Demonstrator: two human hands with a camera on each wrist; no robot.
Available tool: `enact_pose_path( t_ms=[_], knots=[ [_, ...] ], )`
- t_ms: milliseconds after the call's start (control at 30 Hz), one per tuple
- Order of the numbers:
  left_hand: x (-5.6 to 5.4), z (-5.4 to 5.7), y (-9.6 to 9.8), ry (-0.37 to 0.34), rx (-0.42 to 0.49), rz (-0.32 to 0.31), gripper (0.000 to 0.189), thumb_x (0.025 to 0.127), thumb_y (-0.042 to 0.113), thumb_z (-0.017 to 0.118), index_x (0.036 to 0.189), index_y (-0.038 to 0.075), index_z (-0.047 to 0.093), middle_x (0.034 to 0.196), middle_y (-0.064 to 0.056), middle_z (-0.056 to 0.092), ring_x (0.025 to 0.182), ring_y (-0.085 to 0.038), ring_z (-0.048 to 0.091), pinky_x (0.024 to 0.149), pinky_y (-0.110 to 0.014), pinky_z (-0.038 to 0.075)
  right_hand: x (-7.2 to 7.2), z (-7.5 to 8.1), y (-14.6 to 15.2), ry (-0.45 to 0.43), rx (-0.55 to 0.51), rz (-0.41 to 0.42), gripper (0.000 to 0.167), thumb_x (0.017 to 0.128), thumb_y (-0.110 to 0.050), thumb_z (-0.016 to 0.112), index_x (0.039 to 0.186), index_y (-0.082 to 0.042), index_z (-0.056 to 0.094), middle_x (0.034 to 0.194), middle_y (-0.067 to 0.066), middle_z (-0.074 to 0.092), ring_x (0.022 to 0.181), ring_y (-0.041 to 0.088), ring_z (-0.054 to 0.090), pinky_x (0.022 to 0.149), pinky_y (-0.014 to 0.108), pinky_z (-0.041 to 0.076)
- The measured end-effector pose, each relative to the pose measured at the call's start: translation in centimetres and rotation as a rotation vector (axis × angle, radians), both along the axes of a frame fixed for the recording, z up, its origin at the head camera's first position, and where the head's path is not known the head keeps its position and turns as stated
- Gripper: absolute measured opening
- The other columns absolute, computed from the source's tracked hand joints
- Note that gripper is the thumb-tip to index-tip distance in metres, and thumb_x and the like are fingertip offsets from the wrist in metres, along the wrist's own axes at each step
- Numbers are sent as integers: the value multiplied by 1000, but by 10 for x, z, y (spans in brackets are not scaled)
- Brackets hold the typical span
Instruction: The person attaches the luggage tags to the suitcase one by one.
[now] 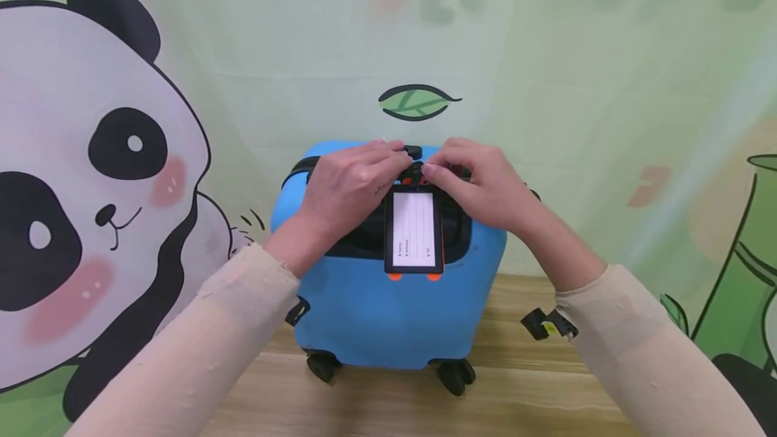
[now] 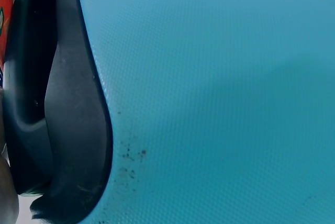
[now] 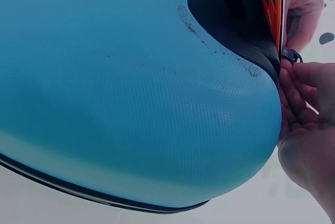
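Note:
A blue suitcase point(image 1: 394, 315) stands upright with a black luggage tag point(image 1: 388, 235) lying over its dark top handle point(image 1: 358, 238). The tag has a white card facing up and an orange back, seen edge-on in the right wrist view. My right hand point(image 1: 482, 177) pinches the tag's black strap point(image 3: 289, 54) between thumb and fingers. From the other side my left hand point(image 1: 358, 177) holds the strap, its fingertips close to the right hand's and its thumb hidden. The left wrist view shows mostly the suitcase shell point(image 2: 209, 103) and handle point(image 2: 31, 145).
The suitcase's black wheels point(image 1: 452, 376) rest on a wood-grain surface point(image 1: 516, 383). A black buckle point(image 1: 535, 324) shows beside the right sleeve, another dark buckle point(image 1: 297, 311) at the suitcase's left side. Behind hangs a pale green cloth point(image 1: 291, 32) printed with a panda.

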State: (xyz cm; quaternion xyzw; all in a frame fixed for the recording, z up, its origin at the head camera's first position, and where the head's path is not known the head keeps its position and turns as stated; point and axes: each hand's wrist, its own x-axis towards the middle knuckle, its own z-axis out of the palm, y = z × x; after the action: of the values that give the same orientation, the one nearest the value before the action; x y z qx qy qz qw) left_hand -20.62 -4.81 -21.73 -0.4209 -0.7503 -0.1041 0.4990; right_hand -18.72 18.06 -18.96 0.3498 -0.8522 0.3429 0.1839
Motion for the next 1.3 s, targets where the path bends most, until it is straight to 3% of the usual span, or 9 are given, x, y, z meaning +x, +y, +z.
enact_pose_path(
  t_ms=[567, 767, 867, 1300],
  knots=[
    [3, -3, -2, -100, 83, -12, 14, 94, 10, 84, 108, 6, 84, 108, -9, 82, 106, -23, 79, 94, -39, 63, -4, -6, -6, 50, -37, -13, 15, 105, -11, 69, 103, -3, 81, 97, 10, 72, 90, 22, 61, 80, 38, 50],
    [5, 0, -3, -282, 93, 32, 23, 95, 15, 84, 117, 8, 83, 119, -10, 80, 114, -24, 76, 85, -38, 64, -4, -11, -5, 46, -60, -11, 15, 106, -12, 68, 103, -4, 81, 96, 9, 71, 89, 21, 59, 79, 37, 49],
    [4, 2, -3, -337, 74, 62, 22, 96, 17, 83, 116, 9, 83, 120, -9, 80, 115, -24, 76, 87, -38, 64, -4, -12, -6, 43, -67, -16, 16, 106, -13, 67, 103, -4, 81, 96, 9, 70, 89, 20, 58, 79, 36, 49],
    [4, 0, -4, -259, 72, 48, 18, 96, 15, 83, 112, 6, 84, 112, -11, 81, 106, -26, 79, 82, -37, 65, -8, -16, -7, 72, -68, -17, 13, 104, -11, 69, 105, -4, 80, 95, 8, 69, 88, 20, 58, 77, 36, 50]
  ],
)
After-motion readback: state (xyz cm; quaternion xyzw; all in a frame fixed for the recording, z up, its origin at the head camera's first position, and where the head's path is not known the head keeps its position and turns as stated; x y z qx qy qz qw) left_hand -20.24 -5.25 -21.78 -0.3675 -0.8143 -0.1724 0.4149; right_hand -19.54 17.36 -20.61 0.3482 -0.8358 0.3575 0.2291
